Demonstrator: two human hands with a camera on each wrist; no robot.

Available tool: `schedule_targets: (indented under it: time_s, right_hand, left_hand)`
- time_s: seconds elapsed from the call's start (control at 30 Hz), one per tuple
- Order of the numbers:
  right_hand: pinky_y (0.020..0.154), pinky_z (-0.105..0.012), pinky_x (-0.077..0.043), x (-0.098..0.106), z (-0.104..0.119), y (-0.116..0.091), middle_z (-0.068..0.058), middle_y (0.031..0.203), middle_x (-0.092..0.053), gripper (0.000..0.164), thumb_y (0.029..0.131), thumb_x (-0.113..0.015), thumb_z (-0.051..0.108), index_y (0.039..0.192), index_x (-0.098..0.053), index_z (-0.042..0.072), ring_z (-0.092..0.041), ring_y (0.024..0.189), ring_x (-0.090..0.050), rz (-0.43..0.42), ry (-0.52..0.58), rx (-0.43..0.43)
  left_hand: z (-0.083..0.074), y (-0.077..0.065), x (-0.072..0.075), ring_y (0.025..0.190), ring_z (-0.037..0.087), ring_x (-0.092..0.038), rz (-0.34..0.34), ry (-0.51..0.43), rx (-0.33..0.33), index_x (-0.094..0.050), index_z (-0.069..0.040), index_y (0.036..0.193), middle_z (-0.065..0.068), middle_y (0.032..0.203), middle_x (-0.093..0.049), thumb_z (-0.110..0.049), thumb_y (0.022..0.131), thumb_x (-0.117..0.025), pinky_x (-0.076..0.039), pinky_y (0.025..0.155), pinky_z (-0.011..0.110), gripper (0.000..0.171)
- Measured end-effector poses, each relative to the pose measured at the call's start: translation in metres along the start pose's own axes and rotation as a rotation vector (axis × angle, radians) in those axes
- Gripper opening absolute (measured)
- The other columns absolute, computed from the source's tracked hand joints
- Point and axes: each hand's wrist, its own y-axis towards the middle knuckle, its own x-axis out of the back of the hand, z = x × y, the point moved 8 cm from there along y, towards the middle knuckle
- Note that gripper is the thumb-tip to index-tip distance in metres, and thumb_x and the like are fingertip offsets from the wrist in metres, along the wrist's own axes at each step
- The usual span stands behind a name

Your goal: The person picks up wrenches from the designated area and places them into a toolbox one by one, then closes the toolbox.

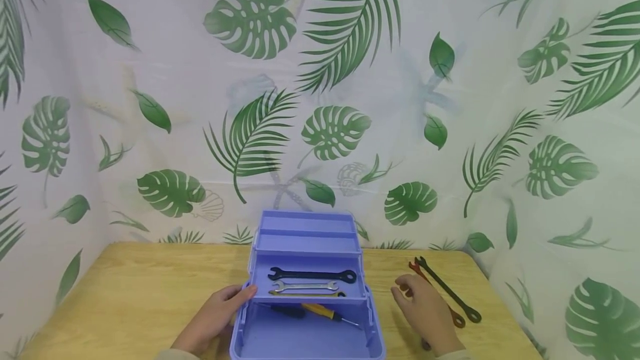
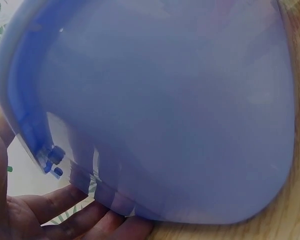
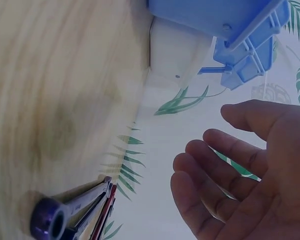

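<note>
A blue-purple toolbox (image 1: 305,344) stands with its tiered trays raised. My left hand (image 1: 214,313) holds its left side, thumb at the corner of the lower tray (image 1: 262,290) and fingers along the outer wall (image 2: 165,125). In that tray lie a black wrench (image 1: 311,275), a silver open-ended wrench (image 1: 305,286) and a thin gold-coloured wrench (image 1: 300,293). Below, a yellow and black screwdriver (image 1: 322,310) rests in the box, partly covered by the tray. To the right, my empty right hand (image 1: 425,307) hovers above the table, fingers loosely bent, beside more wrenches.
On the wooden table (image 1: 165,282), a black wrench (image 1: 452,293) and a red wrench (image 1: 458,319) lie at the right. A purple ring end (image 3: 47,220) shows near them in the right wrist view. A leaf-patterned white curtain (image 1: 350,193) hangs behind and at both sides.
</note>
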Motion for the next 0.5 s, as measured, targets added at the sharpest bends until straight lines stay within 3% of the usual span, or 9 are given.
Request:
schedule_targets:
  time_s: [0.2,0.37,0.5]
  right_hand:
    - [0.074,-0.045,-0.058,-0.001,-0.014,0.000,0.000,0.097,-0.073,0.023,0.094,-0.075,0.027,0.109,-0.074,0.009,-0.019,0.087,-0.068,0.029,-0.039,-0.036]
    - [0.068,-0.042,-0.055,-0.008,-0.030,-0.001,0.002,0.090,-0.068,0.026,0.092,-0.077,0.030,0.105,-0.073,0.009,-0.016,0.080,-0.062,0.134,-0.072,-0.107]
    - [0.061,-0.037,-0.049,-0.008,-0.040,-0.005,0.004,0.079,-0.063,0.023,0.092,-0.077,0.032,0.093,-0.070,0.010,-0.015,0.070,-0.056,0.203,-0.113,-0.150]
  left_hand:
    - [0.000,0.002,-0.003,0.103,0.025,-0.069,0.014,-0.019,-0.010,-0.061,0.003,0.137,0.016,0.123,-0.071,-0.058,0.097,-0.063,-0.059,0.091,0.049,0.073]
    - [0.001,0.001,-0.003,0.100,0.025,-0.070,0.023,-0.042,-0.013,-0.061,0.003,0.137,0.015,0.121,-0.072,-0.057,0.099,-0.062,-0.061,0.085,0.045,0.071]
    - [0.001,0.001,-0.002,0.101,0.026,-0.070,0.029,-0.043,-0.017,-0.061,0.003,0.137,0.015,0.121,-0.072,-0.056,0.099,-0.062,-0.060,0.087,0.046,0.070]
